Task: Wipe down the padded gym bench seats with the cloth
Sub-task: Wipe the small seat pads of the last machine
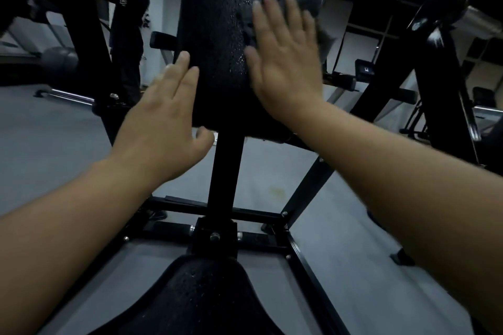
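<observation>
A black padded back pad (pixel 217 22) stands upright in front of me, its surface glistening with wet drops. My right hand (pixel 283 57) lies flat with straight fingers on a grey cloth (pixel 310 0), pressing it against the pad's right side. The cloth sticks out above and to the right of the fingers. My left hand (pixel 163 122) rests with straight fingers against the pad's lower left edge, thumb below the pad. A black padded seat (pixel 201 296) sits low in the foreground, between my forearms.
The bench's black steel frame (pixel 226 171) and floor bars spread over grey flooring. Another person (pixel 128 22) in dark clothes stands at the back left by a machine. More black machines (pixel 441 62) and a grey ball (pixel 58 60) stand around.
</observation>
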